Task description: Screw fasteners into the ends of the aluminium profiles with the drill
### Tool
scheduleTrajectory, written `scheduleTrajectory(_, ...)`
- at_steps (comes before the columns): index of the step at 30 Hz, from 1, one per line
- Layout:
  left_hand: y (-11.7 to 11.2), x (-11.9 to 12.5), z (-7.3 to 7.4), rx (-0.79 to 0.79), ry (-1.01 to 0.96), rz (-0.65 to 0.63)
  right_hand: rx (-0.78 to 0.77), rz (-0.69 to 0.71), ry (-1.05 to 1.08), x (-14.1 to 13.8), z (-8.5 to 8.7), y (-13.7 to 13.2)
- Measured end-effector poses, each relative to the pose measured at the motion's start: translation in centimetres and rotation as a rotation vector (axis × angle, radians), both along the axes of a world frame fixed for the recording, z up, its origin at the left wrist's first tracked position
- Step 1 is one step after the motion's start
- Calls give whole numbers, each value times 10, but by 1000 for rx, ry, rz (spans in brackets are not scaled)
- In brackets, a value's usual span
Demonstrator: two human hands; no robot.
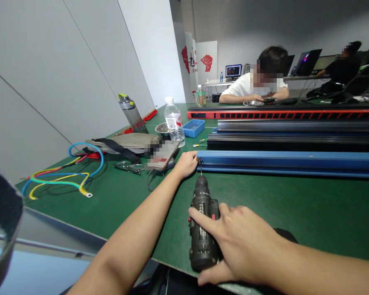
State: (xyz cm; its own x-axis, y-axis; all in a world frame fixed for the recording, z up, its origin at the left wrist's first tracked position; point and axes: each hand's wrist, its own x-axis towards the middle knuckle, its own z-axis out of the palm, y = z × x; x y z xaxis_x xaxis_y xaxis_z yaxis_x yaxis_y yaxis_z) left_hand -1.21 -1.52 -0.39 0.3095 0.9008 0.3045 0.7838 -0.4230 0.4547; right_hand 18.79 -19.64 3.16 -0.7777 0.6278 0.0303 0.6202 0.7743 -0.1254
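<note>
My right hand (238,233) is closed around a black cordless drill (203,223), which lies on its side, low over the near edge of the table. The drill's thin bit points away from me and meets the left end of a long blue metal profile (283,162). At that same end, my left hand (187,163) grips the profile, its fingers partly hidden behind it. Whether a screw sits at the tip of the bit is too small to make out.
Behind the blue profile lie more long rails (295,141) and a red slotted strip (283,114). A phone (164,155), a water bottle (174,123), a blue tray (193,129) and coloured cables (64,176) are on the green table (117,213). A person (242,88) leans on its far side.
</note>
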Motion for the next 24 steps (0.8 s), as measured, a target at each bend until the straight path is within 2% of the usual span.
scheduleTrajectory(13,-2,1,1,-9,0,-3,-21,-7,-44,-1,5,-1)
scheduleTrajectory(24,-2,1,-1,8,-5,0,-9,-13,-25,0,3,-1)
